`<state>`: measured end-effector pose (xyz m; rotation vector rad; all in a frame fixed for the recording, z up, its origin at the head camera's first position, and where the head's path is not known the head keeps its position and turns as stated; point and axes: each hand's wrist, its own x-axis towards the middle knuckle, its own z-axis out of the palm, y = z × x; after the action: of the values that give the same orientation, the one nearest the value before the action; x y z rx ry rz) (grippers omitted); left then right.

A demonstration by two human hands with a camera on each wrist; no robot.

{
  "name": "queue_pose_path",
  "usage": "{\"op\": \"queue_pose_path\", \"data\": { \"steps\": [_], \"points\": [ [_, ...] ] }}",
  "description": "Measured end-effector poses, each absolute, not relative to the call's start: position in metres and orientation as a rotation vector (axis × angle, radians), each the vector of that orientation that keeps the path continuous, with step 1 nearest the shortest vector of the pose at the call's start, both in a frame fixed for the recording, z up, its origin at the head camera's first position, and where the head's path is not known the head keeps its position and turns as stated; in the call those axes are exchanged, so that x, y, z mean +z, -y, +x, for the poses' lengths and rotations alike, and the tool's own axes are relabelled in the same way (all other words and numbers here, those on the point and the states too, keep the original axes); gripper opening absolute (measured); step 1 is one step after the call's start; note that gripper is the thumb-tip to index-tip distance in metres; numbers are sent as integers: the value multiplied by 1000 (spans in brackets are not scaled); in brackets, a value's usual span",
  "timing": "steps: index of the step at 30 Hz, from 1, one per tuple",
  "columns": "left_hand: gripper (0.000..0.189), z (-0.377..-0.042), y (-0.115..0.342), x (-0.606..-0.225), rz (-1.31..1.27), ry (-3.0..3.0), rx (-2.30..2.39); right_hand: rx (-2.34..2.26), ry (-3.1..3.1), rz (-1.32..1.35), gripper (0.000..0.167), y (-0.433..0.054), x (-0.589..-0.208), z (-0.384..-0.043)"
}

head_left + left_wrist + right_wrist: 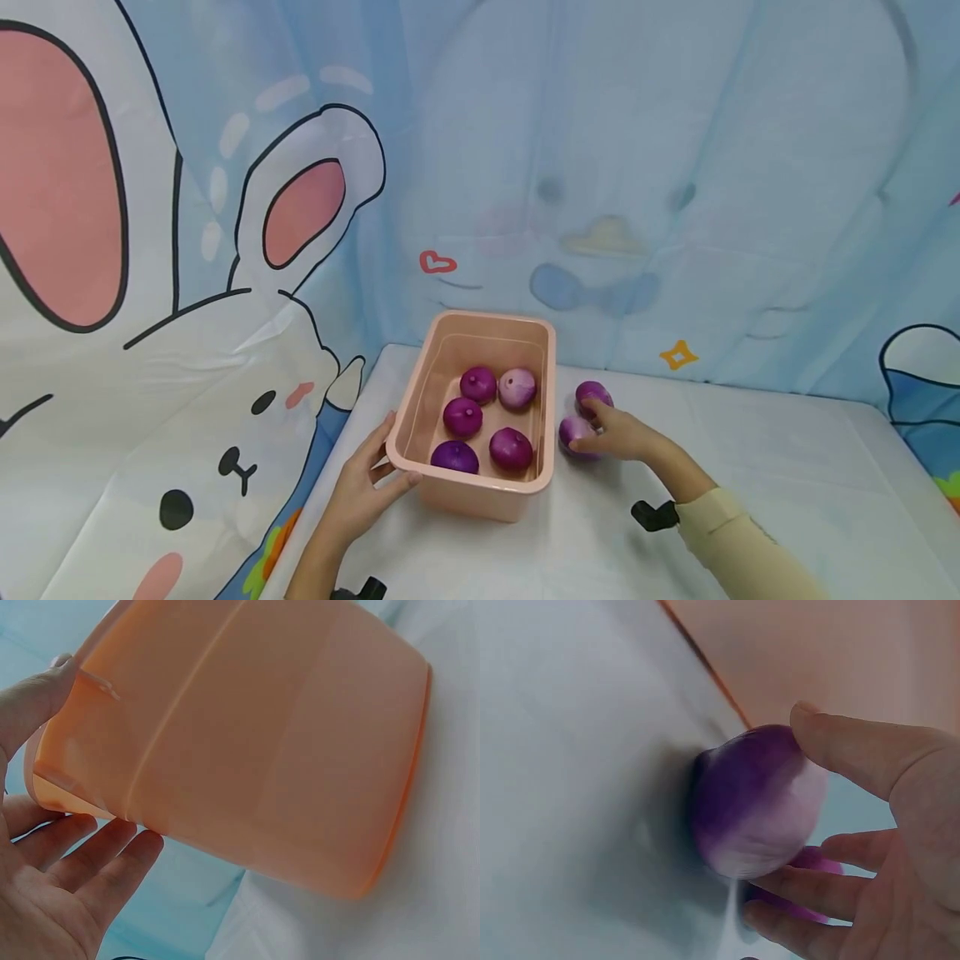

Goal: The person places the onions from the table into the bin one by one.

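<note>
A peach plastic bin [480, 498] stands upright on the white table, with several purple onions [511, 450] lying loose on its floor. My left hand [358, 493] holds the bin at its near left corner. In the left wrist view the thumb is at the rim and the fingertips touch the bin's wall [247, 750]. Right of the bin, my right hand [630, 435] has thumb and fingers around a purple and pale onion [757, 806] at table level. Just behind it sits another purple onion [592, 392], partly covered by the fingers.
Behind the table hangs a pale blue curtain [675, 208] with cartoon prints. A big printed rabbit [247, 400] covers the cloth on the left. White table surface [795, 475] stretches to the right of the bin. Dark wrist mounts [654, 516] sit on both wrists.
</note>
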<state>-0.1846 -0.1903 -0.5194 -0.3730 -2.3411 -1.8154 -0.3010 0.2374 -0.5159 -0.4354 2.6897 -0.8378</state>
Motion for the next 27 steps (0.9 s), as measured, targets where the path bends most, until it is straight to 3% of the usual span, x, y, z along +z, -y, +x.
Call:
{"op": "queue_pose_path", "data": {
  "steps": [15, 27],
  "points": [
    [94, -184, 191, -519, -379, 2337, -1811, -817, -2691, -365, 110, -225, -527, -301],
    [95, -184, 191, -519, -383, 2349, -1799, -1053, -2760, -300, 113, -242, -487, -288]
  ]
}}
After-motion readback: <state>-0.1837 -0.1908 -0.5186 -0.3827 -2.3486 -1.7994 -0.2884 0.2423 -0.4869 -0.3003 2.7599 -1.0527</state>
